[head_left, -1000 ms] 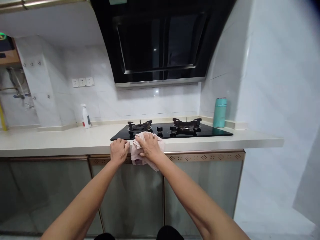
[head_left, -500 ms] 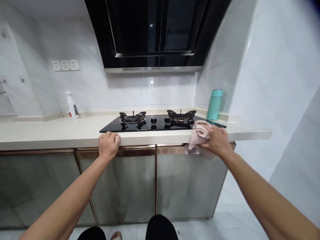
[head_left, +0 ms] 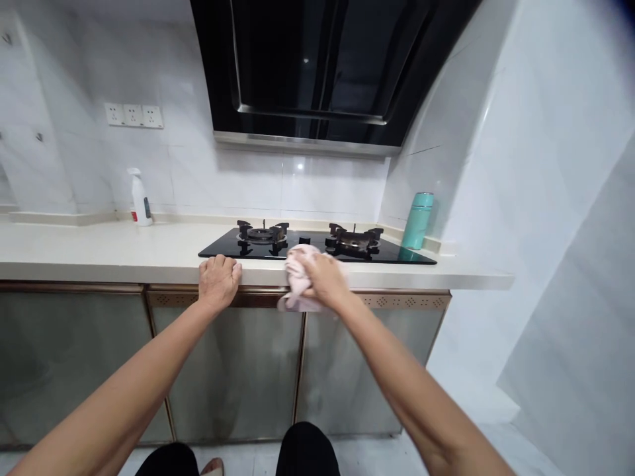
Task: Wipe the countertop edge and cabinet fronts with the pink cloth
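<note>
The fingers of the right hand (head_left: 326, 281) are closed around a bunched pale pink cloth (head_left: 297, 281), which lies against the near edge of the desk (head_left: 99, 244) with its lower part hanging over the front. To its left, the left hand (head_left: 218, 281) rests on the same edge, fingers curled; whether they grip it, I cannot tell. Just beyond is a black glass gas hob (head_left: 225, 248), with a left burner (head_left: 262, 235) and a right burner (head_left: 355, 240). A turquoise flask (head_left: 417, 221) stands at its far right; a white spray bottle (head_left: 141, 203) stands far left, near the wall.
</note>
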The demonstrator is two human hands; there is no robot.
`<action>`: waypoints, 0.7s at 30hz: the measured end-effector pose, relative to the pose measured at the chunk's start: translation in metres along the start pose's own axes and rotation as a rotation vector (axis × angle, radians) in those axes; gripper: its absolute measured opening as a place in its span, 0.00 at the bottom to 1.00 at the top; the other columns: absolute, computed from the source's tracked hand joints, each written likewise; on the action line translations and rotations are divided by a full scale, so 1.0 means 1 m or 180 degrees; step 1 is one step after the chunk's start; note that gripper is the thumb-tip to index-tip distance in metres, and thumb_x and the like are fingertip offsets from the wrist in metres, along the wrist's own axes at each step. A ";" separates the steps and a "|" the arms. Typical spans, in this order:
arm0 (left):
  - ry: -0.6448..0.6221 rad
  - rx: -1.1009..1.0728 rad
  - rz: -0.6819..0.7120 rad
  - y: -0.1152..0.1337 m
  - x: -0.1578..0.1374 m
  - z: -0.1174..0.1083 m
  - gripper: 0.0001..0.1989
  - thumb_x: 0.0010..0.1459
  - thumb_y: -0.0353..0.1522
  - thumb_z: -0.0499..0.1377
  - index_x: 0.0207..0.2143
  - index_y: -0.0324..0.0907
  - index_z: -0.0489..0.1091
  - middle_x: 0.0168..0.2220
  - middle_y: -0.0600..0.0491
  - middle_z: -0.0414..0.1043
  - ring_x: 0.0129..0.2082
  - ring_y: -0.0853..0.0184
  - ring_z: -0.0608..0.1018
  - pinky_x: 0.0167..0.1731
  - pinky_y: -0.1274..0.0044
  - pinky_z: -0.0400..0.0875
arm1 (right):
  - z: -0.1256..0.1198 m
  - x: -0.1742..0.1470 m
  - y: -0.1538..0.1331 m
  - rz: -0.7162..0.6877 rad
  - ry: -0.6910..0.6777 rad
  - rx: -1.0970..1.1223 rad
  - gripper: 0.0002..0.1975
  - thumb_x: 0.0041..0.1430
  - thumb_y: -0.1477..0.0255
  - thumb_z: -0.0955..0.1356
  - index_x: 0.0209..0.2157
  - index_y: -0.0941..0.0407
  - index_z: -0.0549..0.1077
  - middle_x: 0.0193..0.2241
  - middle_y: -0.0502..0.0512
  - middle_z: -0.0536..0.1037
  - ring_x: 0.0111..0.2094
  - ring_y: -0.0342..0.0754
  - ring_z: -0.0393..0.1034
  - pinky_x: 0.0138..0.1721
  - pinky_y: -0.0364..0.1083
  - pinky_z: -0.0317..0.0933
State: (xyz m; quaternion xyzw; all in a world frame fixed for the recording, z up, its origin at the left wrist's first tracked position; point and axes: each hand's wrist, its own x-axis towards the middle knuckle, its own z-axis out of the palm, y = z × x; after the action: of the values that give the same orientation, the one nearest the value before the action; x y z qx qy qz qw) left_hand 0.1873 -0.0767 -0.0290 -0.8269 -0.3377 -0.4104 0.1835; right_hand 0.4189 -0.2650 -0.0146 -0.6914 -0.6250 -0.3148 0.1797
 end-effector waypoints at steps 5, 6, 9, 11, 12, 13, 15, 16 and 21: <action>0.0022 0.0100 0.0173 -0.008 -0.002 0.001 0.22 0.71 0.41 0.43 0.47 0.42 0.75 0.43 0.43 0.73 0.47 0.52 0.72 0.49 0.62 0.61 | 0.034 0.053 -0.088 -0.0276 0.0226 -0.0113 0.49 0.52 0.53 0.75 0.71 0.50 0.55 0.53 0.68 0.70 0.50 0.60 0.63 0.52 0.56 0.53; 0.0046 0.0099 0.0198 -0.010 -0.003 0.002 0.22 0.71 0.41 0.43 0.47 0.43 0.75 0.43 0.43 0.73 0.47 0.52 0.72 0.49 0.62 0.61 | 0.038 0.054 -0.089 -0.0289 0.0298 -0.0162 0.49 0.53 0.55 0.75 0.71 0.50 0.54 0.53 0.68 0.70 0.50 0.60 0.63 0.53 0.55 0.53; 0.0162 0.0015 0.0352 -0.015 -0.004 0.004 0.22 0.71 0.41 0.44 0.48 0.42 0.75 0.43 0.43 0.74 0.47 0.52 0.72 0.50 0.62 0.62 | 0.046 0.040 -0.066 -0.0422 0.0472 -0.0268 0.44 0.55 0.59 0.75 0.70 0.47 0.56 0.56 0.65 0.69 0.53 0.58 0.61 0.53 0.54 0.53; 0.0272 -0.0079 0.0468 -0.018 -0.004 0.007 0.22 0.71 0.41 0.44 0.49 0.42 0.75 0.43 0.43 0.74 0.47 0.53 0.73 0.50 0.62 0.62 | 0.048 0.019 -0.031 -0.0436 0.0631 -0.0346 0.41 0.56 0.58 0.74 0.68 0.46 0.60 0.58 0.65 0.68 0.54 0.58 0.60 0.52 0.53 0.53; 0.0335 -0.0123 0.0500 -0.020 -0.004 0.008 0.22 0.71 0.41 0.44 0.49 0.42 0.75 0.44 0.43 0.75 0.47 0.53 0.73 0.51 0.62 0.62 | 0.047 0.006 -0.009 -0.0386 0.0741 -0.0393 0.40 0.56 0.57 0.74 0.67 0.46 0.61 0.58 0.65 0.68 0.54 0.59 0.60 0.51 0.53 0.53; 0.0404 -0.0154 0.0504 -0.021 -0.004 0.010 0.22 0.71 0.41 0.44 0.49 0.42 0.75 0.44 0.43 0.75 0.47 0.53 0.73 0.51 0.61 0.62 | 0.046 -0.009 0.014 -0.0294 0.0861 -0.0443 0.40 0.56 0.55 0.74 0.66 0.48 0.62 0.57 0.66 0.68 0.54 0.60 0.60 0.51 0.53 0.53; 0.0511 -0.0175 0.0462 -0.022 -0.004 0.014 0.23 0.71 0.41 0.44 0.48 0.41 0.75 0.44 0.43 0.76 0.47 0.52 0.73 0.52 0.61 0.62 | 0.037 -0.040 0.062 -0.0051 0.1040 -0.0537 0.40 0.55 0.51 0.73 0.65 0.50 0.64 0.56 0.67 0.68 0.52 0.60 0.62 0.50 0.54 0.54; 0.0538 -0.0175 0.0436 -0.022 -0.004 0.015 0.23 0.71 0.42 0.43 0.48 0.41 0.75 0.44 0.43 0.76 0.48 0.52 0.73 0.52 0.61 0.62 | 0.031 -0.056 0.086 0.0099 0.1064 -0.0578 0.40 0.55 0.50 0.72 0.65 0.51 0.64 0.55 0.67 0.69 0.52 0.60 0.62 0.50 0.54 0.55; 0.0446 -0.0191 0.0302 -0.016 -0.003 0.015 0.24 0.70 0.42 0.43 0.48 0.41 0.75 0.45 0.42 0.75 0.49 0.51 0.72 0.53 0.61 0.61 | -0.016 -0.118 0.185 0.0865 0.0605 -0.0823 0.46 0.47 0.50 0.74 0.64 0.55 0.64 0.51 0.65 0.74 0.48 0.60 0.66 0.50 0.54 0.58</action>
State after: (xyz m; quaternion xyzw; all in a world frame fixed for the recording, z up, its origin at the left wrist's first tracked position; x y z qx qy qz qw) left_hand 0.1823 -0.0580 -0.0400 -0.8164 -0.2721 -0.4681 0.2010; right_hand 0.5942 -0.3927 -0.0536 -0.7539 -0.4606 -0.4290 0.1884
